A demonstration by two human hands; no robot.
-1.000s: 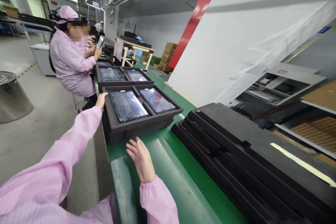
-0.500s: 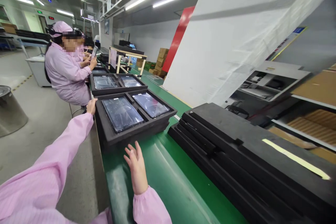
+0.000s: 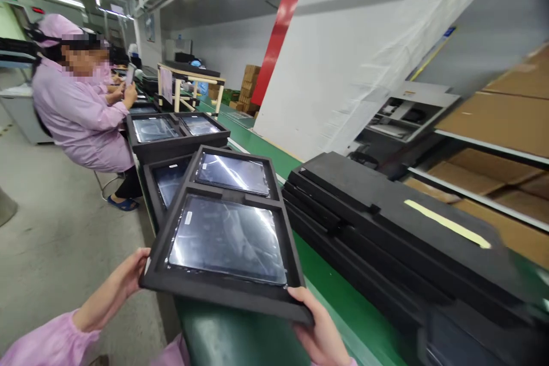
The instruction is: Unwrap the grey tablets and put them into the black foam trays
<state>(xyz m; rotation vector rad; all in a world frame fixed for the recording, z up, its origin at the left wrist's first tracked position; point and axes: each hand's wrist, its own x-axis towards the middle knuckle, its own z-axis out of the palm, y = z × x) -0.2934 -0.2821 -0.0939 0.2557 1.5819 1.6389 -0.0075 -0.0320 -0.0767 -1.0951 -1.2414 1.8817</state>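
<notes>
Head view, only one. The left hand (image 3: pixel 128 274) & right hand (image 3: pixel 319 331) are both clenched on a black foam tray (image 3: pixel 214 293), one at each near corner. The left fingers (image 3: pixel 140 256) curl round the near-left corner. On the right the thumb presses on top of the near-right rim, w/ the other fingers hidden under the foam.

The tray is up off the green table (image 3: pixel 330 297), its near end hanging out past the table edge. Can't tell if its far end touches anything below. It carries two screens in pockets: the near screen (image 3: pixel 227 237) just beyond the fingers & between the hands, the far screen (image 3: pixel 234 173) further out.

A second tray (image 3: pixel 165 183) lies right under the far end, and a third tray (image 3: pixel 171 140) sits beyond that. The stack of foam sheets (image 3: pixel 386 223) is close by, right of the right fingers. A co-worker (image 3: pixel 81 114) sits well beyond the left fingers.

Risks, as I judge them:
- The grip is at the near corners only, so most of the weight lies beyond the fingers. The foam may sag & the far end could knock the second tray.
- The screens look film-wrapped & loose in their pockets, so any extra tilt could slide one out.
- The right edge is near the foam stack & could snag there.
</notes>
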